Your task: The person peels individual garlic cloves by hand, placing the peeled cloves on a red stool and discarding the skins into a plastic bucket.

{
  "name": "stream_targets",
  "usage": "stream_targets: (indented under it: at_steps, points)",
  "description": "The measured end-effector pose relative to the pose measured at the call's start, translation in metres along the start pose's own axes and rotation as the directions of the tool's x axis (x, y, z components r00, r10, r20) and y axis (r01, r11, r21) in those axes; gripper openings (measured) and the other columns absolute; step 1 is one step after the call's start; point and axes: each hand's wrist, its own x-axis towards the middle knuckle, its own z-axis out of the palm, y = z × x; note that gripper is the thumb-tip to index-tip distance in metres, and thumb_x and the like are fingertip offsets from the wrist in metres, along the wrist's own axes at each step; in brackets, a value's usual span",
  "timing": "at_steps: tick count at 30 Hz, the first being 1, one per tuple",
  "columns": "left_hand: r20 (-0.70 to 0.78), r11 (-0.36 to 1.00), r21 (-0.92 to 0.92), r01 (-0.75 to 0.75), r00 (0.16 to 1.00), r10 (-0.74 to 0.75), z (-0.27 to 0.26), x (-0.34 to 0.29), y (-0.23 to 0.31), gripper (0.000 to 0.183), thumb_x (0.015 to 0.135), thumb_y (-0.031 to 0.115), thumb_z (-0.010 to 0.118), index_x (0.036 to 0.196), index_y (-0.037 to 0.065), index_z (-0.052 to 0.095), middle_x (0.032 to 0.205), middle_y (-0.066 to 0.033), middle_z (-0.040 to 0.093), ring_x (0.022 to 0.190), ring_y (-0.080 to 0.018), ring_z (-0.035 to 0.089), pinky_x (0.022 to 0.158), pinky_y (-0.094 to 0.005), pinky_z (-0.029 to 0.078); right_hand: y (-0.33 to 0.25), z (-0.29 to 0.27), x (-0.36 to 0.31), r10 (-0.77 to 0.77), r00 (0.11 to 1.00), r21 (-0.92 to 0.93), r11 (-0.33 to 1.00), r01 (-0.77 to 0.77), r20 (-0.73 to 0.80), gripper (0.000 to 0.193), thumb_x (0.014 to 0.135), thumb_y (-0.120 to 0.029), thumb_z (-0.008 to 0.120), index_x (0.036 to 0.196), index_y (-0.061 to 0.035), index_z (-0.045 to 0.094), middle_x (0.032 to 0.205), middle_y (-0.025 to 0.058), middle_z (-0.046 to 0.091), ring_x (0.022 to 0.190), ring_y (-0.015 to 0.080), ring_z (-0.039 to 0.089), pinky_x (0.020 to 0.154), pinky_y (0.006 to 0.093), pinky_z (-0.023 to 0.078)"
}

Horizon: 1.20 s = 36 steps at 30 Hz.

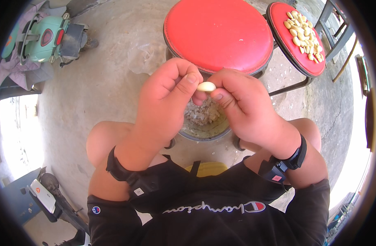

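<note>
A pale garlic clove [206,86] is pinched between the fingertips of both hands at the middle of the view. My left hand [165,98] holds it from the left with thumb and forefinger. My right hand [245,106] grips it from the right. Directly below the hands sits a round metal bowl [204,133] holding papery garlic skins [202,112]. Both wrists wear black bands.
A red round stool [218,33] stands just beyond the hands, bare on top. A second red stool [296,39] at the upper right carries several peeled cloves [304,35]. A mint-green scooter [48,39] is parked at the upper left on the concrete floor.
</note>
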Motion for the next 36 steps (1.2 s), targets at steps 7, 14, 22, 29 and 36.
stream_targets:
  at_steps: [7,14,22,29,36]
  points:
    - [-0.003,0.978,0.203,-0.043,0.999,0.045,-0.002,0.001,0.0,0.023,0.106,0.023,0.051,0.103,0.001,0.059,0.091,-0.0026,0.063,0.083,-0.01,0.058,0.078,-0.0261,0.049,0.0,-0.014,0.002,-0.174,0.983,-0.269,0.951,0.153,-0.055,0.023,0.078,0.004,0.074,0.097,-0.0025,0.063,0.083,0.0078,0.061,0.07,0.0217,0.061,0.062,0.0316,0.049]
    - [0.126,0.974,0.185,-0.133,0.986,0.111,0.003,-0.007,0.004,0.015,0.097,0.009,0.065,0.109,0.001,0.059,0.099,-0.004,0.065,0.093,-0.0113,0.062,0.084,-0.0272,0.051,-0.01,-0.025,-0.003,-0.182,0.983,-0.317,0.933,0.172,-0.002,0.023,0.075,-0.002,0.077,0.089,-0.0049,0.06,0.078,0.0078,0.058,0.066,0.0263,0.059,0.057,0.0355,0.047]
    - [0.155,0.985,-0.009,-0.174,0.973,0.173,0.009,-0.03,0.038,0.017,0.093,0.005,0.069,0.107,0.0,0.06,0.098,-0.0033,0.065,0.091,-0.0106,0.061,0.082,-0.0265,0.051,-0.046,-0.032,-0.006,-0.138,0.99,0.091,0.986,0.137,0.005,0.012,0.082,0.003,0.071,0.086,-0.0015,0.06,0.082,0.0035,0.06,0.067,0.012,0.052,0.058,0.0253,0.04]
    - [0.142,0.948,0.137,-0.286,0.953,0.267,0.02,-0.071,0.05,0.024,0.093,0.007,0.069,0.111,-0.002,0.057,0.101,-0.0047,0.064,0.092,-0.0111,0.061,0.082,-0.026,0.05,-0.07,-0.022,-0.02,-0.348,0.938,-0.019,0.937,0.348,-0.01,0.01,0.079,0.004,0.061,0.087,0.0,0.058,0.079,0.0044,0.057,0.064,0.0129,0.047,0.055,0.0266,0.035]
    - [0.182,0.966,0.101,-0.237,0.959,0.216,0.018,-0.08,0.062,0.024,0.094,0.007,0.066,0.114,-0.003,0.056,0.103,-0.0061,0.063,0.092,-0.0109,0.06,0.083,-0.0263,0.049,-0.075,-0.005,-0.024,-0.546,0.827,-0.227,0.829,0.511,-0.136,0.014,0.072,0.004,0.059,0.085,-0.0007,0.056,0.074,0.0053,0.054,0.06,0.0167,0.046,0.05,0.0289,0.034]
